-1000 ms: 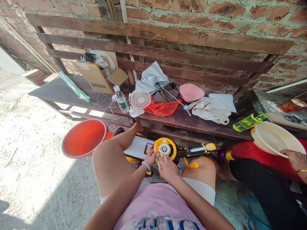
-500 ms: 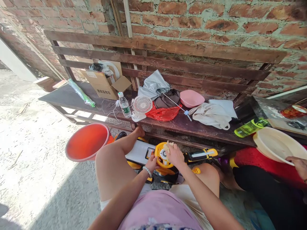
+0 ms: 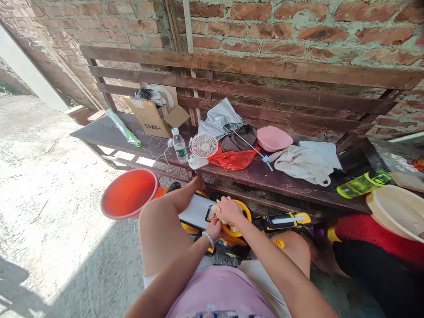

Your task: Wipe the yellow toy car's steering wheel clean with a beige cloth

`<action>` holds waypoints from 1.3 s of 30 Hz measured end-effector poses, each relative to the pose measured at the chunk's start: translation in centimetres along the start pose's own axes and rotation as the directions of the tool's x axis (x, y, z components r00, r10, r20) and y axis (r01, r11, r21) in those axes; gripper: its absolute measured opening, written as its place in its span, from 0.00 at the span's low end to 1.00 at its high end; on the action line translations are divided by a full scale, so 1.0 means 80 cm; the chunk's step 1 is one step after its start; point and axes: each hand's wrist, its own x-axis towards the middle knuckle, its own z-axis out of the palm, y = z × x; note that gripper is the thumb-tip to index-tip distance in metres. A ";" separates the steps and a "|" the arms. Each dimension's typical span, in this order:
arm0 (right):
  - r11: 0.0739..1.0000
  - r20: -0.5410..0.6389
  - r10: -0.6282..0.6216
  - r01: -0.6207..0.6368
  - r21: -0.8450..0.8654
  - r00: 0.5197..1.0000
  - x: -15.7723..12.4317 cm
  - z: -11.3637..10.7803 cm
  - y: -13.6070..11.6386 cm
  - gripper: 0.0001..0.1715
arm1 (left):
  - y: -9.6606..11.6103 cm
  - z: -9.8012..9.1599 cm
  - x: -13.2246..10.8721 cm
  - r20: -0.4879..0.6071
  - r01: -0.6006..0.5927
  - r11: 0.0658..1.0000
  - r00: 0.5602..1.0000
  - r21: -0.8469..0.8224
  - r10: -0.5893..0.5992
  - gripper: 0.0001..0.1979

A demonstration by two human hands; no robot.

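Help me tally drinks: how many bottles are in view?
2: a clear water bottle beside the white fan on the bench, and a lime-green sports bottle next to the cream basin. Others may be hidden.

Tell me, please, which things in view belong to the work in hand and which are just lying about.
Likely in the work: pale crumpled thing, perhaps a cloth; toy car; steering wheel.

Apparently just lying about: box; water bottle; fan; umbrella; red bag; pink bowl.

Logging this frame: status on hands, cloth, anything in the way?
Right hand holds pale cloth at yellow steering wheel. Left hand close beside it, grip unclear. Cloth partly hidden; right hand and forearm block part of wheel.
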 end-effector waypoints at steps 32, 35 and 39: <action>0.973 -0.075 0.228 -0.224 0.061 0.971 -0.109 0.033 -0.039 0.31 | 0.000 -0.011 0.004 0.177 0.228 0.893 0.969 -0.387 -0.171 0.25; 0.987 -0.052 0.151 -0.148 0.063 0.987 -0.111 0.043 -0.025 0.27 | 0.004 -0.012 -0.001 0.137 0.199 0.909 0.978 -0.365 -0.158 0.25; 0.983 -0.067 0.174 -0.169 0.077 0.982 -0.135 0.062 0.007 0.22 | 0.006 -0.006 -0.004 0.074 0.118 0.971 0.992 -0.209 -0.104 0.18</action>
